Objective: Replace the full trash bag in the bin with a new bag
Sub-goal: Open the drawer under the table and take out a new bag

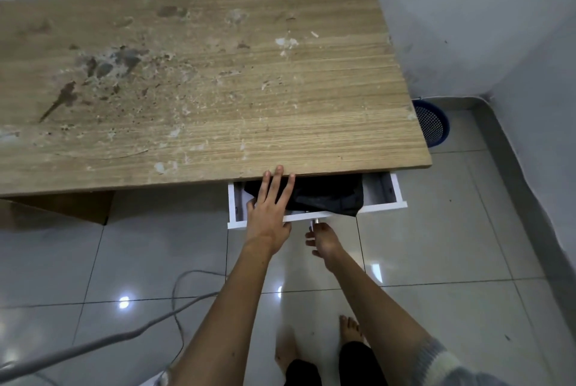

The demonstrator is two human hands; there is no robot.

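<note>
A white drawer [386, 206] stands pulled out under the front edge of a wooden desk [199, 80]. Folded black trash bags [330, 195] lie inside it. My left hand [269, 211] reaches into the drawer with fingers spread, resting on the black plastic, holding nothing that I can see. My right hand [322, 240] is closed on the small metal drawer knob [316, 221] at the drawer's front. A blue mesh bin [431, 125] stands on the floor by the desk's far right corner, partly hidden by the desktop.
The desktop is stained and dusty. Grey glossy floor tiles [436, 245] lie around my bare feet [350, 328]. A grey cable [131, 332] runs across the floor at the left. Walls close in behind and to the right.
</note>
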